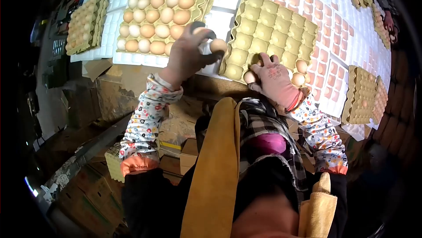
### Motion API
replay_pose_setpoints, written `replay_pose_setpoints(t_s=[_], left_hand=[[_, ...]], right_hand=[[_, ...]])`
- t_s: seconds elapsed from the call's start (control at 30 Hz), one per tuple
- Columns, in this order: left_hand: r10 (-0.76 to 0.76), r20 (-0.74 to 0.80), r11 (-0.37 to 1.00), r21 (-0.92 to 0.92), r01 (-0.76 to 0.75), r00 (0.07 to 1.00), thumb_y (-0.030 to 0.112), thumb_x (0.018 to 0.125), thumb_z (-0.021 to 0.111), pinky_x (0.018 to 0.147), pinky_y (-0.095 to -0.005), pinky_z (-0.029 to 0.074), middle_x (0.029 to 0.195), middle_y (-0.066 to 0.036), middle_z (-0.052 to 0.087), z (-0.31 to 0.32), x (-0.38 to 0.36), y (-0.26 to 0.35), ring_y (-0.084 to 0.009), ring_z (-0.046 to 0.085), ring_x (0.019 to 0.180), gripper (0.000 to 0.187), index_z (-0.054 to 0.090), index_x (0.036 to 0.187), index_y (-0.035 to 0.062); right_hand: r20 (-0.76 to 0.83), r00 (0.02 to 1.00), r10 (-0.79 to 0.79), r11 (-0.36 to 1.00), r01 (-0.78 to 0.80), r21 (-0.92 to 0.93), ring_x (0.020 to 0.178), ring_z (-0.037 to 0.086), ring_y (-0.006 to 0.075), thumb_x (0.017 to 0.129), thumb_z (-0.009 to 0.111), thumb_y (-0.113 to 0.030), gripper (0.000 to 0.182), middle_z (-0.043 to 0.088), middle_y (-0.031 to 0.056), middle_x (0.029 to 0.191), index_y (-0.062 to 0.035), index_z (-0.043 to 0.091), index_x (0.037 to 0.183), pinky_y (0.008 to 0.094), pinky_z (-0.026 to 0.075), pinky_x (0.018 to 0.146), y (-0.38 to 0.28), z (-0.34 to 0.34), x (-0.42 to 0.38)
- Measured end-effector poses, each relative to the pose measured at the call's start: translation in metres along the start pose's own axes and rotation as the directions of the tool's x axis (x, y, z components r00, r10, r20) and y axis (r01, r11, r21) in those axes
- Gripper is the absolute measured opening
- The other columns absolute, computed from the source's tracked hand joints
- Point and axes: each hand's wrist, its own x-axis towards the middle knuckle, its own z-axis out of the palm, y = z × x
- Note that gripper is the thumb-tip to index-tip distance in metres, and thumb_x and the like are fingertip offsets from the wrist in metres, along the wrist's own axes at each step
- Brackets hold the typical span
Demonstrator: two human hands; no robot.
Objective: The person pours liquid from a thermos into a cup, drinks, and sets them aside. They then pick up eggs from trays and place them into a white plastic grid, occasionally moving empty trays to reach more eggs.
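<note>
My gloved left hand (pixel 187 55) is closed on a brown egg (pixel 218 45), held between thumb and fingers at the near left side of a pulp egg tray (pixel 272 24). A second egg shows partly behind its curled fingers. My gloved right hand (pixel 274 81) is bent down over the tray's near edge, thumb and fingers around a light brown egg (pixel 250 77); what lies under its palm is hidden. Just right of that hand, two eggs (pixel 301 66) sit in the tray's near right corner. The tray's other visible cups hold nothing.
Left of the tray stands a pulp tray full of brown and pale eggs (pixel 157 1), with another filled tray (pixel 85 24) farther left. White moulded trays (pixel 327 13) with pinkish eggs spread to the right. Cardboard boxes (pixel 127 84) lie below the table edge. Another person's hand (pixel 389 21) is far right.
</note>
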Motion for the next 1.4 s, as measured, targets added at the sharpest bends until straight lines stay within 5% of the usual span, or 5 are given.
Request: replay_pose_setpoints(t_s=[0.2, 0.43, 0.73, 1.03, 1.4], left_hand=[[0.019, 0.553, 0.815, 0.474, -0.333, 0.833, 0.024, 0.087, 0.057, 0.064, -0.0385, 0.048, 0.106, -0.015, 0.061, 0.070, -0.006, -0.030, -0.0277, 0.057, 0.081, 0.026, 0.065, 0.105, 0.0057], [-0.282, 0.557, 0.955, 0.241, 0.173, 0.781, 0.028, 0.094, 0.050, 0.074, -0.0427, 0.046, 0.099, -0.014, 0.062, 0.085, -0.008, -0.047, -0.0287, 0.058, 0.083, 0.035, 0.060, 0.119, 0.0057], [0.062, 0.834, 0.698, 0.356, -0.621, 0.548, 0.020, 0.087, 0.056, 0.063, -0.0393, 0.050, 0.101, -0.018, 0.057, 0.053, 0.003, -0.033, -0.0326, 0.060, 0.084, 0.029, 0.060, 0.110, 0.0009], [-0.129, -0.308, 0.950, -0.311, 0.028, 0.943, 0.008, 0.086, 0.058, 0.076, -0.0349, 0.053, 0.089, -0.017, 0.068, 0.042, 0.236, -0.067, -0.0293, 0.068, 0.082, 0.030, 0.063, 0.115, 0.0025], [-0.260, 0.027, 0.955, 0.154, 0.253, 0.965, 0.032, 0.089, 0.057, 0.102, -0.0460, 0.041, 0.134, -0.030, 0.043, 0.147, 0.234, -0.112, -0.0439, 0.047, 0.122, 0.062, 0.036, 0.144, 0.0111]], right_hand=[[0.080, 0.993, 0.092, 0.597, -0.119, 0.793, 0.091, 0.060, 0.0214, 0.069, 0.084, -0.031, 0.055, 0.061, 0.0104, 0.101, -0.0041, 0.062, 0.111, 0.0313, 0.049, 0.083, 0.036, -0.063, 0.044], [0.291, 0.926, -0.238, 0.939, 0.297, -0.176, 0.104, 0.062, 0.0305, 0.077, 0.069, -0.032, 0.043, 0.059, 0.0186, 0.118, -0.0066, 0.066, 0.112, 0.0429, 0.048, 0.085, -0.015, -0.048, 0.200], [0.227, 0.973, -0.042, 0.998, 0.051, -0.037, 0.102, 0.066, 0.0332, 0.085, 0.061, -0.020, 0.029, 0.068, 0.0173, 0.109, -0.0051, 0.069, 0.109, 0.0428, 0.051, 0.089, 0.024, -0.029, 0.283], [-0.317, 0.881, 0.351, 0.287, 0.221, 0.932, 0.097, 0.064, 0.0161, 0.096, 0.053, -0.015, 0.030, 0.067, 0.0113, 0.108, 0.0019, 0.063, 0.119, 0.0281, 0.051, 0.086, 0.102, -0.077, 0.240], [-0.149, 0.440, 0.886, 0.104, 0.124, 0.987, 0.111, 0.061, 0.0264, 0.101, 0.041, -0.018, 0.038, 0.062, 0.0174, 0.119, 0.0069, 0.052, 0.128, 0.0421, 0.049, 0.100, 0.130, -0.042, -0.129]])
